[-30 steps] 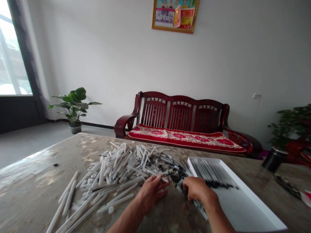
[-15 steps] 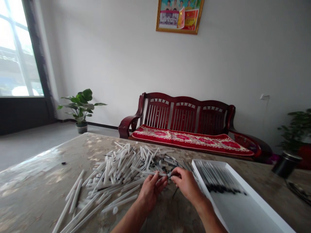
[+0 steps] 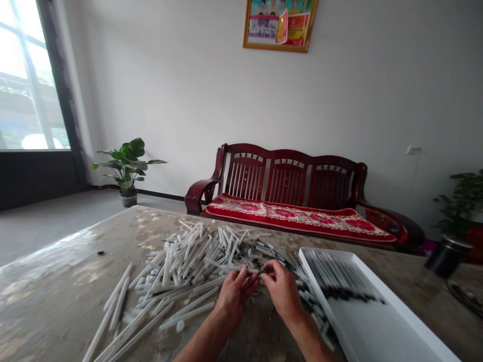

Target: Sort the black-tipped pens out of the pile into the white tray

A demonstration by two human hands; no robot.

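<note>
My left hand (image 3: 233, 297) is closed round a slim white plastic tube (image 3: 252, 270), like a pen barrel, lying roughly level and pointing right. At the tube's right end, the fingertips of my right hand (image 3: 282, 292) pinch together. A small dark piece shows there, partly hidden by the fingers, and I cannot make out what it is. Just beyond and left of both hands spreads a heap of similar white tubes (image 3: 188, 257). To the right of my right hand is a shallow white tray (image 3: 400, 310), with a row of dark-ended tubes (image 3: 339, 274) side by side in its far part.
More dark-ended pieces lie between my right forearm and the tray. Loose tubes (image 3: 124, 332) lie at the table's left front. The patterned tablecloth (image 3: 49, 301) covers the table. A dark canister (image 3: 447, 256) and a cable stand far right; a wooden bench (image 3: 287, 176) is behind.
My right hand has shifted slightly left, closer to the tube's end and my left hand. The left hand stays nearly in place with the tube.
</note>
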